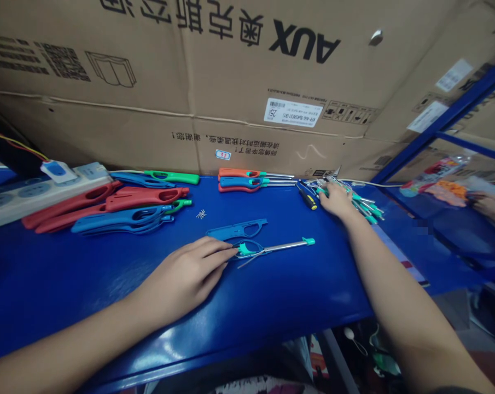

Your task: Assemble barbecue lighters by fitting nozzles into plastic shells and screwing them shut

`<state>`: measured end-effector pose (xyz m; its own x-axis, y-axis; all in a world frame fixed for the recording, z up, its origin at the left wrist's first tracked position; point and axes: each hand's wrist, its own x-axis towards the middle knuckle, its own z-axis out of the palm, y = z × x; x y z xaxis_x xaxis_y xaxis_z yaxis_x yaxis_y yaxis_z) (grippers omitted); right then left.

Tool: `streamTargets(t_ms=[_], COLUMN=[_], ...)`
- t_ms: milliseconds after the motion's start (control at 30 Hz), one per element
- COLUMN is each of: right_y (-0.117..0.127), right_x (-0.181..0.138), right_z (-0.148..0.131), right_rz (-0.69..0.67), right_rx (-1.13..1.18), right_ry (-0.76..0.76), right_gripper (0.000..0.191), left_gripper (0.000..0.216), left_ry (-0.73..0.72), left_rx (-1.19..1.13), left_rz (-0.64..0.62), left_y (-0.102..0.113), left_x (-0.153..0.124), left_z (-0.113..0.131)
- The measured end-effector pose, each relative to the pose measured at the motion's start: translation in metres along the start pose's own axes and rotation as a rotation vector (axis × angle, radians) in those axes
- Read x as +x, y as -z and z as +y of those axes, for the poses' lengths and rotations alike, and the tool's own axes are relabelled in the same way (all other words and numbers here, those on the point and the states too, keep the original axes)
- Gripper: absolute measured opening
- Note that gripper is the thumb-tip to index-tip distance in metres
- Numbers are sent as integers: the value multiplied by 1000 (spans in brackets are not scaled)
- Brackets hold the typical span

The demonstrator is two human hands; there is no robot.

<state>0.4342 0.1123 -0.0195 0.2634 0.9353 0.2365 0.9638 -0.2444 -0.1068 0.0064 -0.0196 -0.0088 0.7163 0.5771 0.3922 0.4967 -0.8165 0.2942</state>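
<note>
Cardboard point(231, 82) is seen standing behind the blue table point(292, 295). At the left, a white power strip point(17, 198) is fitted with a plug point(59, 171); beside it, red handle shells point(144, 198) and blue handle shells point(120, 220) are heaped, with green among them. Small screws point(201, 214) are scattered nearby, and lighters with metal tubes point(239, 182) are stacked near the cardboard.

At mid-table, a half-assembled lighter point(277, 248) is pinched at its handle end by the fingers of the left hand point(193, 273); its turquoise trigger point(246, 250) is left visible. A loose blue shell point(226, 231) is placed just behind. The right hand point(338, 200) is set in a pile of lighter parts point(366, 207), beside a yellow-and-black screwdriver point(310, 201); whether its fingers are apart or closed cannot be told. A flat panel point(399, 254) is partly covered by the right forearm. Beyond a blue frame point(469, 145), a bottle point(436, 172) and another person's hand point(491, 207) are seen.

"AUX" and "奥克斯" are printed upside down in black. "25" is shown on a white label point(292, 112); 谢谢您 is printed lower down.
</note>
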Motion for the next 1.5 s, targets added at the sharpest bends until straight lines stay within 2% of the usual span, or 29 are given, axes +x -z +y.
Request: streamTargets(t_ms=[267,633,1100,1333,1500], right_y=[1,2,0,-1,21], right_x=[0,-3,0,-6,-17], right_z=[-1,-4,-3,-7,-25], right_rz=[-29,-96,-101,-40,94], right_rx=[6,-10,3,90,209], right_ry=[58,55,56,69,220], right_gripper=[41,45,48,47,49], left_gripper=[33,33,32,32,32], left_ry=[0,2,4,6,67], left_rx=[8,5,7,3,-96], left_rz=[-5,-6,-20,-19,23], left_y=[1,3,4,5,4], left_x=[1,2,2,3,3], left_z=[1,1,4,3,7])
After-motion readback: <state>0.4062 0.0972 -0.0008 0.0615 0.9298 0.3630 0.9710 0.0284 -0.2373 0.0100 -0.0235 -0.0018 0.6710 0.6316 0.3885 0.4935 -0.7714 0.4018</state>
